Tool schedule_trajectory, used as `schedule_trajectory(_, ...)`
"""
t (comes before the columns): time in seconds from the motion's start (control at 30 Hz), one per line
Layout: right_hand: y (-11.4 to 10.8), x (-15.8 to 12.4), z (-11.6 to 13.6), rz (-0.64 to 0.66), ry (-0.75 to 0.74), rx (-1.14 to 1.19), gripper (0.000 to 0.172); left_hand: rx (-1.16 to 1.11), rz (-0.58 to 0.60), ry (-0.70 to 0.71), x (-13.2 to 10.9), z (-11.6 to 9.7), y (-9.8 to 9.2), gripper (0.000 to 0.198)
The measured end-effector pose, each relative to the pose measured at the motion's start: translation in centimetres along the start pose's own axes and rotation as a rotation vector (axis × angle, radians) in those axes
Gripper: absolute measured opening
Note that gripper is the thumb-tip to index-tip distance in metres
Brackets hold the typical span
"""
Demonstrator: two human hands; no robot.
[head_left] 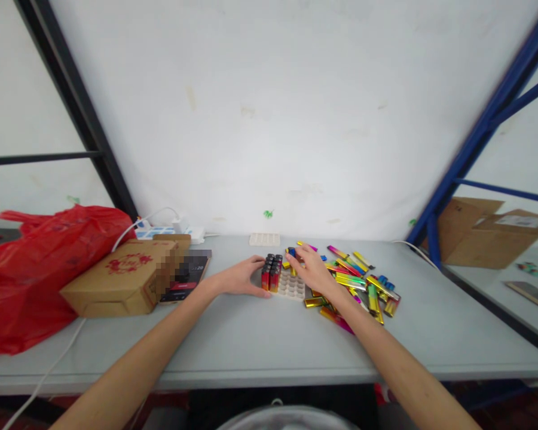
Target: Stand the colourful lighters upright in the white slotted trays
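In the middle of the table lies a white tray with rows of holes (292, 288). Several red lighters with dark tops (271, 275) stand upright at its left end. My left hand (242, 278) is curved around that end, fingers at the back corner and thumb at the front, gripping the tray. Over the tray's right back part, my right hand (314, 270) is closed on a small yellow-and-blue lighter (290, 253), partly hidden by the fingers. To the right of the tray, shiny lighters in gold, green, pink and red (350, 279) lie in a loose pile.
A second white tray (264, 239) lies against the wall. On the left are a cardboard box (116, 280), a red plastic bag (49, 275), a dark device with a screen (192, 278) and a power strip (192, 234). Blue posts and an open carton (470, 239) stand right.
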State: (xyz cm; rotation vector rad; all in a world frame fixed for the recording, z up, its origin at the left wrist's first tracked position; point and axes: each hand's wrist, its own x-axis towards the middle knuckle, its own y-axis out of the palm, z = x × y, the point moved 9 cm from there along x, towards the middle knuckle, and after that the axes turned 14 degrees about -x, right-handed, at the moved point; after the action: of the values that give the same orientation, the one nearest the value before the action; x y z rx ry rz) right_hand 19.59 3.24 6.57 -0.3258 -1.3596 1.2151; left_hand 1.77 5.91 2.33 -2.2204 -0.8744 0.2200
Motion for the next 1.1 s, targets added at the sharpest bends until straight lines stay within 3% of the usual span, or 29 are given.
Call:
schedule_trajectory(0.23, 1.0, -0.2, -0.6, 0.096, 0.059, -0.03, 0.04, 0.023, 0.008, -0.003, 0.0, 0.3, 0.1, 0.098)
schedule_trajectory(0.6, 2.6, -0.4, 0.4, 0.31, -0.14, -0.088, 0.019, 0.012, 0.025, 0.016, 0.0, -0.3, 0.2, 0.095)
schedule_trajectory(0.7, 1.7, -0.4, 0.4, 0.306, -0.135, -0.073, 0.017, 0.005, 0.027, 0.03, 0.0, -0.3, 0.3, 0.094)
schedule_trajectory(0.9, -0.9, -0.4, -1.6, 0.194, -0.109, -0.074, 0.036, 0.006, 0.018, -0.003, 0.0, -0.2, 0.1, 0.098)
schedule_trajectory(1.1, -0.1, -0.3, -5.9, 0.139, -0.015, -0.275, 0.024, 0.029, 0.016, -0.009, 0.1, 0.0, 0.2, 0.101)
